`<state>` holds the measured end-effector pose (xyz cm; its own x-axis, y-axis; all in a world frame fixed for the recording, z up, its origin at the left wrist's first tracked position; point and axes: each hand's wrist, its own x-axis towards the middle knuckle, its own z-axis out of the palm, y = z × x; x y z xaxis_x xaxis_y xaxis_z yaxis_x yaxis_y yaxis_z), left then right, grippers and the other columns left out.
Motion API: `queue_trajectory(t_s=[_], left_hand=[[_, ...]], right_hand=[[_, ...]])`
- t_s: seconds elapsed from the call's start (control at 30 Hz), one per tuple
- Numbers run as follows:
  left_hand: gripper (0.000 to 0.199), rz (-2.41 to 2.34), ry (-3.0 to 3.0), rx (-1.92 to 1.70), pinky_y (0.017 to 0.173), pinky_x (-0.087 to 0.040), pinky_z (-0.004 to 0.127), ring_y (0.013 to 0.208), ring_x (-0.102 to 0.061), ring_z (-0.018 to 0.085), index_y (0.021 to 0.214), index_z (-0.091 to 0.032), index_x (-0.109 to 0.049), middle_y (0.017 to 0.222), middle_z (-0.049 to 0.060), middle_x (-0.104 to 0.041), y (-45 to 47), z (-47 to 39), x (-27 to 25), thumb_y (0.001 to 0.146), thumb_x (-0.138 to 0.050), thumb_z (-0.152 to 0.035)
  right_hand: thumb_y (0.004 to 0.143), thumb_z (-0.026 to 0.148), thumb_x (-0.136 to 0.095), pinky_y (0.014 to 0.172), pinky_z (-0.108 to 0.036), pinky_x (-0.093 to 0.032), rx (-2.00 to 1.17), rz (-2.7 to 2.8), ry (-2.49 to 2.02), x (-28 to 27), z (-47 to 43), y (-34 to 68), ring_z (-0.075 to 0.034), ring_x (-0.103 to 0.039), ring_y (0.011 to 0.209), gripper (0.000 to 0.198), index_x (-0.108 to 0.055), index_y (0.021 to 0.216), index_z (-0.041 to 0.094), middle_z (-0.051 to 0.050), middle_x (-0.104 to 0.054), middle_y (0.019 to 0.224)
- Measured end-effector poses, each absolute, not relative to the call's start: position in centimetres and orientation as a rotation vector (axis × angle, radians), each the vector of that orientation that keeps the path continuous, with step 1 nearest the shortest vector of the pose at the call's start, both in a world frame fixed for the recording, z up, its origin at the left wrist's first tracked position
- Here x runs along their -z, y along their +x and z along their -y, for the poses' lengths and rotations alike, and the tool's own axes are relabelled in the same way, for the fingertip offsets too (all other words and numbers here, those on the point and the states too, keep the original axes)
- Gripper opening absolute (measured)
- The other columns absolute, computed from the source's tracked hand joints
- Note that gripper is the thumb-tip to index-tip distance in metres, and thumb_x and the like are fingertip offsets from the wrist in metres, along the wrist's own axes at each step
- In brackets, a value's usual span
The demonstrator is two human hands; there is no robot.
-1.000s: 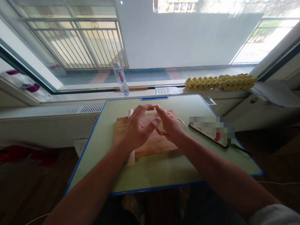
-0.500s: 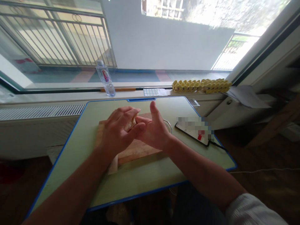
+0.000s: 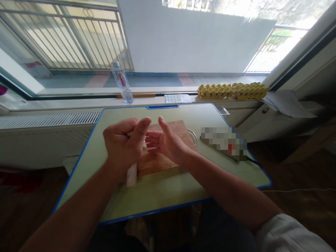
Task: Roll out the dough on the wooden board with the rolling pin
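Above a wooden cutting board [image 3: 157, 166], my left hand [image 3: 124, 138] is curled closed with its thumb up. A pale, dough-like lump [image 3: 144, 144] shows at the edge of its fingers, mostly hidden in the grip. My right hand [image 3: 170, 141] is open beside it, palm facing the left hand, thumb raised and fingers stretched toward the lump. Whether those fingertips touch the lump, I cannot tell. Under my left wrist lies a pale wooden bar [image 3: 132, 175], partly hidden, along the board's left side.
The board has a metal handle [image 3: 193, 136] on its right. A phone [image 3: 223, 145], partly blurred out, lies with a cable on the blue-edged table [image 3: 168, 192]. On the windowsill stand a plastic bottle [image 3: 122, 83] and a yellow scalloped object [image 3: 232, 91]. A radiator [image 3: 49, 120] is at left.
My left hand has closed from a cupped pose into a fist around the lump. My right hand has drawn slightly apart from it, fingers now visible. The view has shifted a little.
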<state>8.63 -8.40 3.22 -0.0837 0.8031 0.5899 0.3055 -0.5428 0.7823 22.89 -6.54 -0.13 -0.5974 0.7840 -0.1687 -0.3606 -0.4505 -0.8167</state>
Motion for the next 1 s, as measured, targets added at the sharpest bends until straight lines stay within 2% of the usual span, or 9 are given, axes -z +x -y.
queue_trajectory(t_s=[0.1, 0.2, 0.3, 0.33, 0.4, 0.5, 0.63, 0.8, 1.0], left_hand=[[0.057, -1.194, 1.705, -1.669, 0.058, -0.053, 0.03, 0.057, -0.061, 0.014, 0.062, -0.023, -0.054, 0.059, -0.001, -0.058, 9.6, 8.2, -2.6, 0.103, -0.051, -0.062], [0.05, -1.181, 1.924, -1.478, 0.094, -0.059, 0.042, 0.099, -0.073, 0.022, 0.096, -0.025, -0.068, 0.102, 0.005, -0.076, 10.4, 7.9, -1.7, 0.108, -0.035, -0.06], [0.047, -1.211, 2.312, -1.194, 0.129, -0.026, 0.057, 0.149, -0.047, 0.028, 0.144, -0.032, -0.056, 0.153, 0.005, -0.06, 10.6, 7.7, -1.0, 0.111, -0.031, -0.053], [0.05, -1.226, 2.412, -1.101, 0.132, -0.015, 0.06, 0.156, -0.037, 0.028, 0.154, -0.033, -0.047, 0.161, 0.005, -0.052, 10.6, 7.6, -0.9, 0.111, -0.031, -0.052], [0.056, -1.245, 2.545, -0.947, 0.132, -0.007, 0.064, 0.161, -0.027, 0.029, 0.164, -0.032, -0.033, 0.168, 0.006, -0.044, 10.3, 7.5, -0.7, 0.111, -0.034, -0.049], [0.059, -1.258, 2.659, -0.846, 0.129, -0.008, 0.069, 0.162, -0.026, 0.033, 0.167, -0.029, -0.03, 0.168, 0.009, -0.044, 9.9, 7.2, -0.7, 0.11, -0.039, -0.044], [0.055, -1.209, 2.765, -0.877, 0.128, -0.008, 0.073, 0.161, -0.029, 0.035, 0.163, -0.033, -0.039, 0.164, 0.008, -0.05, 9.9, 7.5, -0.9, 0.109, -0.046, -0.038], [0.056, -1.183, 2.795, -1.064, 0.13, -0.007, 0.069, 0.156, -0.038, 0.035, 0.155, -0.037, -0.049, 0.16, 0.005, -0.055, 10.2, 8.2, -1.3, 0.101, -0.063, -0.043], [0.049, -1.057, 2.73, -1.163, 0.127, -0.029, 0.059, 0.143, -0.051, 0.032, 0.138, -0.035, -0.065, 0.147, 0.005, -0.065, 9.3, 8.1, -2.1, 0.091, -0.076, -0.038]], right_hand=[[0.085, 0.089, -0.053, 0.078, -0.034, -0.056, -2.047, 0.853, -0.669, 0.5, 6.7, 22.4, -0.02, -0.067, 0.082, 0.07, -0.073, 0.097, 0.023, -0.004, -0.075, 0.09], [0.086, 0.086, -0.053, 0.074, -0.035, -0.057, -1.997, 0.741, -0.611, 0.2, 7.0, 22.2, -0.022, -0.07, 0.083, 0.065, -0.071, 0.1, 0.026, -0.002, -0.074, 0.085], [0.089, 0.081, -0.052, 0.07, -0.035, -0.058, -1.897, 0.694, -0.624, -0.5, 7.3, 22.7, -0.022, -0.07, 0.083, 0.058, -0.071, 0.1, 0.026, -0.002, -0.073, 0.083], [0.09, 0.079, -0.052, 0.069, -0.034, -0.058, -1.876, 0.683, -0.635, -0.7, 7.3, 22.9, -0.022, -0.07, 0.082, 0.056, -0.07, 0.098, 0.026, -0.002, -0.073, 0.083], [0.091, 0.077, -0.051, 0.067, -0.034, -0.057, -1.867, 0.656, -0.647, -1.2, 7.3, 23.4, -0.021, -0.068, 0.078, 0.054, -0.069, 0.09, 0.026, -0.002, -0.072, 0.08], [0.091, 0.077, -0.052, 0.063, -0.033, -0.055, -1.875, 0.597, -0.666, -1.8, 6.9, 24.2, -0.018, -0.065, 0.07, 0.054, -0.068, 0.084, 0.025, -0.002, -0.07, 0.076], [0.09, 0.079, -0.05, 0.06, -0.033, -0.054, -1.868, 0.65, -0.706, -2.5, 6.3, 25.4, -0.017, -0.063, 0.067, 0.057, -0.068, 0.082, 0.025, -0.005, -0.071, 0.08], [0.086, 0.088, -0.046, 0.05, -0.034, -0.052, -1.785, 0.804, -0.888, -2.5, 5.9, 25.9, -0.018, -0.058, 0.058, 0.064, -0.059, 0.071, 0.027, -0.003, -0.063, 0.065], [0.088, 0.087, -0.048, 0.04, -0.032, -0.042, -1.593, 0.76, -0.978, -1.8, 5.4, 25.9, -0.014, -0.048, 0.046, 0.062, -0.065, 0.08, 0.027, -0.003, -0.063, 0.063]])
